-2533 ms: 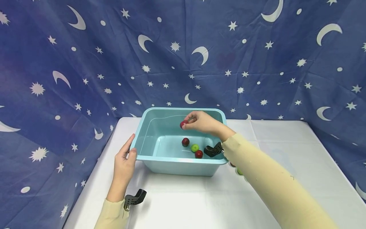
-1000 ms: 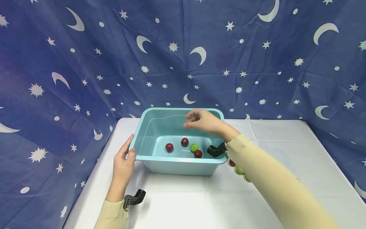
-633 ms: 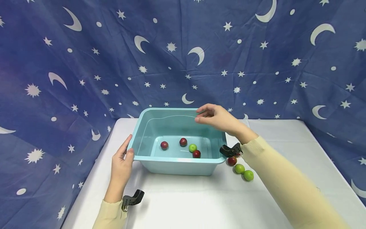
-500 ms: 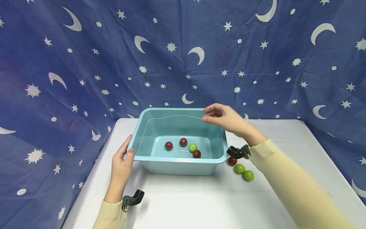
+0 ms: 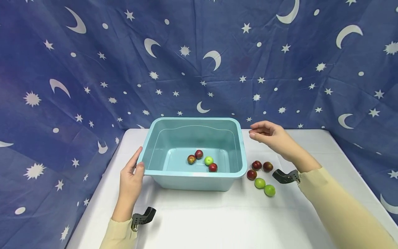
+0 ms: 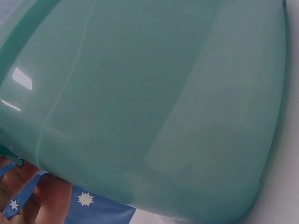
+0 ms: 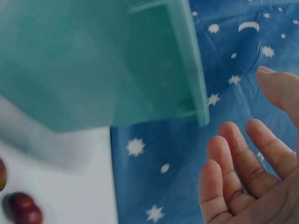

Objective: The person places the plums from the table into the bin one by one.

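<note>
A light blue plastic tub [image 5: 196, 174] stands on the white table. At its front left corner my left hand [image 5: 132, 178] holds the rim; the left wrist view shows bent fingers [image 6: 53, 198] at the rim's edge. Inside lie three small red plum-like fruits, one of them a mottled red fruit [image 5: 191, 159], and a green fruit [image 5: 209, 160]. Past the tub's right rim, my right hand [image 5: 275, 138] hovers with relaxed fingers and holds nothing. Below it on the table sit three dark red fruits [image 5: 256, 165] and two green fruits [image 5: 259, 183].
A blue curtain [image 5: 186, 52] with white moons and stars hangs behind and left of the table [image 5: 192, 218]. Black wrist mounts [image 5: 285, 176] stick out from both sleeves. Several loose fruits lie close to the tub's right wall.
My right hand let a red fruit drop into the tub, then moved right, out over the table. That fruit rolled left and then back right, near another red one. The left hand stayed put.
</note>
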